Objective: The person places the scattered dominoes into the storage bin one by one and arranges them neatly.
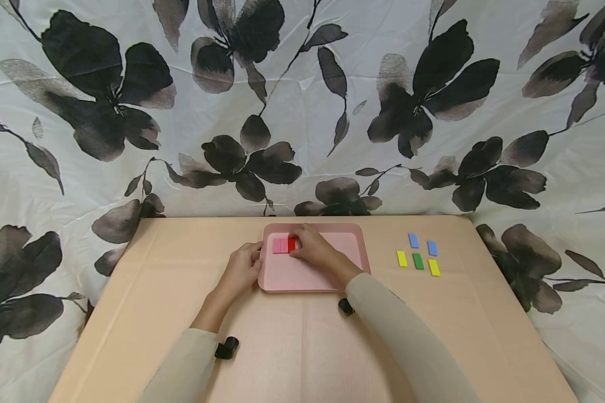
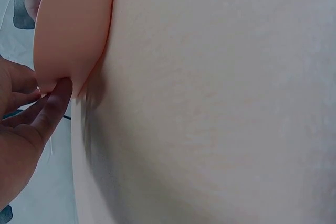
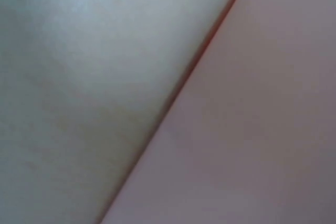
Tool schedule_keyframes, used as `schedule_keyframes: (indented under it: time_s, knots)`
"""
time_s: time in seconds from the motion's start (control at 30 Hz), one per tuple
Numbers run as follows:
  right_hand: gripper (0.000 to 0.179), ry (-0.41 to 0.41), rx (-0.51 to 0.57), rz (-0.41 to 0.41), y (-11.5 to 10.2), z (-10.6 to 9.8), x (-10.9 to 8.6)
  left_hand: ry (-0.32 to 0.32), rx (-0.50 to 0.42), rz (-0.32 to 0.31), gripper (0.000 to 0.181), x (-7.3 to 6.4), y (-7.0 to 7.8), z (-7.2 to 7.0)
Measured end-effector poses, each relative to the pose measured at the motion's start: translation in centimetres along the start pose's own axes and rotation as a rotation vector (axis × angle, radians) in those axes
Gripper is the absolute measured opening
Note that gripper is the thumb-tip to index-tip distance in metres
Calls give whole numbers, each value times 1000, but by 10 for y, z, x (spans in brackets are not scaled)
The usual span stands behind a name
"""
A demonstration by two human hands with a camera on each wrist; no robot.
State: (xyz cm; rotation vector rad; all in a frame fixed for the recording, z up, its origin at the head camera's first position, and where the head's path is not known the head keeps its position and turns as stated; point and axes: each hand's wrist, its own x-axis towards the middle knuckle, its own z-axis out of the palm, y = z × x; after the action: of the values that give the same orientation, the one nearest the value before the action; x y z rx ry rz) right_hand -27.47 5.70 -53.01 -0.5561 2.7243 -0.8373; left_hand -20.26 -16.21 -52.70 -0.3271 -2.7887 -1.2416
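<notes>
- Head view: I see the red block in the pink tray, touching two pink blocks at the tray's far left.
- My right hand rests its curled fingertips on the red block.
- My left hand holds the tray's left rim, fingers curled against it.
- Blue, yellow and green blocks lie on the surface, well apart to the right.

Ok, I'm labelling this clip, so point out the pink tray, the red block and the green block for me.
pink tray (image 1: pixel 302 280), head view, bare floor near its front rim.
red block (image 1: pixel 291 244), head view, its visible top beside the right hand's fingers.
green block (image 1: pixel 418 261), head view, middle of its top face.
</notes>
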Motion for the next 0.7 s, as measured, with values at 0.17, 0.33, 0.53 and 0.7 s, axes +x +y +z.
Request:
schedule_keyframes:
  time_s: [0.17,0.33,0.53,0.7]
  knots:
    - [46,7,14,-8,1,2,0,-12,-3,-15,48,-1,1,0]
    - [49,9,43,8,-1,0,-5,-33,-3,-27,47,-2,1,-1]
    - [54,3,85,29,-3,-7,-17,-40,6,-25,47,-4,0,-3]
    - [55,10,135,38,-5,-19,-30,-35,16,-10,47,-6,-2,-4]
